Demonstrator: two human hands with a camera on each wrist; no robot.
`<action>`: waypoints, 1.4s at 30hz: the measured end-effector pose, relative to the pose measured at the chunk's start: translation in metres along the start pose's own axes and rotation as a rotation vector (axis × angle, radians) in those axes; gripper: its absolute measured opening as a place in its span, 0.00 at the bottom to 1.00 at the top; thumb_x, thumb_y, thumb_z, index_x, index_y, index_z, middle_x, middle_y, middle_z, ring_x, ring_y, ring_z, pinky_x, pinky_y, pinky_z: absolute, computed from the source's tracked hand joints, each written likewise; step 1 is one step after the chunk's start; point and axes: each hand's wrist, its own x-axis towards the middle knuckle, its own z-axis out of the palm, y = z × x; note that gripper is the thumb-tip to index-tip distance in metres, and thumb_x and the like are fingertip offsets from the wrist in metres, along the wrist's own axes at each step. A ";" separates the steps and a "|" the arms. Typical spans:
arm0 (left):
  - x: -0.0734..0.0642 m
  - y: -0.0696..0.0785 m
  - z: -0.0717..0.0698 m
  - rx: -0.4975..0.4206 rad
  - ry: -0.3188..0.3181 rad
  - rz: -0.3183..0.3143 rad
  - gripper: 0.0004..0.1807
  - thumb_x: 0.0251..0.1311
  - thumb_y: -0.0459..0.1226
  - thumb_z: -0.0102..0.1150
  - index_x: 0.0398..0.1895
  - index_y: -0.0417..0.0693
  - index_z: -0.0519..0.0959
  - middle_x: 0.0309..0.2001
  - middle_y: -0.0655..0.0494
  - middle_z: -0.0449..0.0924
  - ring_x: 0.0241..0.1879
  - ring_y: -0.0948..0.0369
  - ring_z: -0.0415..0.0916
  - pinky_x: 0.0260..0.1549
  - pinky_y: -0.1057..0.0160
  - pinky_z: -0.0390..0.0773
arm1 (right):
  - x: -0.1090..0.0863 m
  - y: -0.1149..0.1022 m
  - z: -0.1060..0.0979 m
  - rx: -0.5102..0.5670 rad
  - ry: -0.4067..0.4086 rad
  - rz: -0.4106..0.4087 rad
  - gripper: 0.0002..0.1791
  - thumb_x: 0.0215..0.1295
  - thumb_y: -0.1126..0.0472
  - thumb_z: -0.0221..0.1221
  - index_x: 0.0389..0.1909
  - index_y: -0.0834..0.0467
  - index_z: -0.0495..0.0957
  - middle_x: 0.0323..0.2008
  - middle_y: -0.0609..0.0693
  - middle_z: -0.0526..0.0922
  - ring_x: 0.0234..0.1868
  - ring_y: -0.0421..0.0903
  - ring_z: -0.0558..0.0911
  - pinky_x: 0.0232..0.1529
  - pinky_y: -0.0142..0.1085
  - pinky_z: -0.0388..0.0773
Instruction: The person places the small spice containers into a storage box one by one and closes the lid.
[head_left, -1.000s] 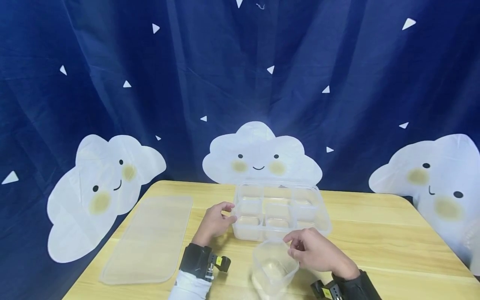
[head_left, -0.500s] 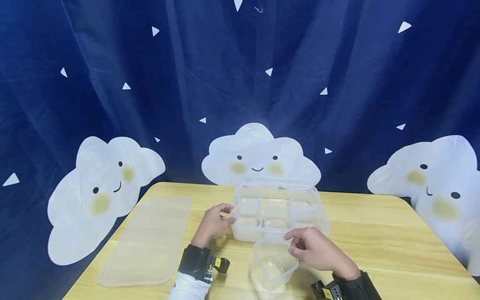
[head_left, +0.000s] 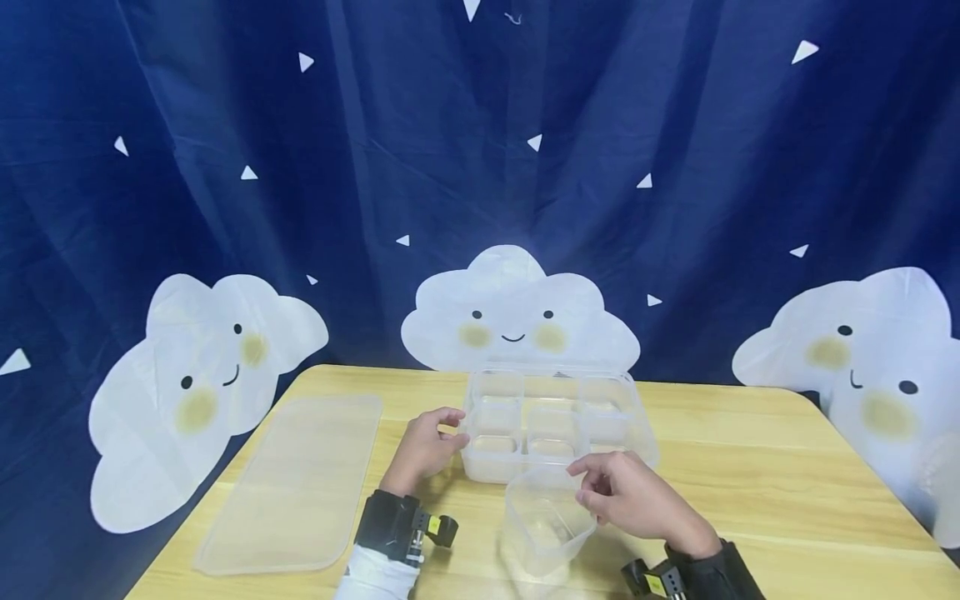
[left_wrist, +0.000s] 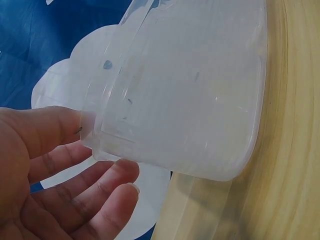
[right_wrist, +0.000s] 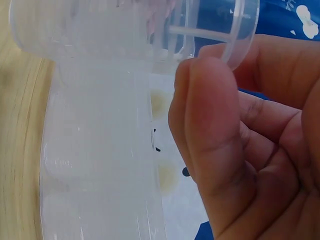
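Note:
A large clear plastic storage box (head_left: 491, 472) with several square sections stands open towards the back of the table. At its left side my left hand (head_left: 426, 450) holds the rim, thumb and index finger at the edge. In the left wrist view, that hand (left_wrist: 60, 165) is at the corner of the box (left_wrist: 190, 100). My right hand (head_left: 630, 496) pinches the rim of a small clear plastic container (head_left: 536, 542), in front of the box. The right wrist view has this container (right_wrist: 95, 30) between thumb and fingers, overlapping the box (right_wrist: 100, 150).
A flat translucent lid (head_left: 292, 483) lies on the left part of the wooden table (head_left: 757, 467). Behind the table hangs a dark blue curtain (head_left: 480, 108) printed with white clouds and triangles. Both wrists wear black straps with small cameras.
The small container tilts slightly, its rim edging towards the box. Both hands keep nearly the same place, and the head view shifts a little.

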 end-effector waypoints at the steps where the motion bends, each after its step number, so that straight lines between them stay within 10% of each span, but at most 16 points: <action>1: 0.000 0.000 0.000 -0.001 0.000 -0.002 0.21 0.58 0.35 0.65 0.55 0.42 0.78 0.53 0.44 0.78 0.43 0.50 0.81 0.35 0.59 0.81 | 0.000 0.000 0.000 0.000 0.002 0.000 0.14 0.65 0.70 0.56 0.50 0.71 0.76 0.23 0.45 0.81 0.19 0.36 0.78 0.26 0.32 0.79; 42: 0.000 -0.002 0.001 0.009 -0.004 -0.004 0.21 0.58 0.36 0.64 0.56 0.43 0.77 0.53 0.45 0.78 0.43 0.51 0.81 0.35 0.58 0.81 | -0.001 -0.001 -0.003 0.039 0.139 0.026 0.14 0.65 0.70 0.57 0.49 0.72 0.77 0.25 0.53 0.80 0.18 0.37 0.78 0.18 0.35 0.78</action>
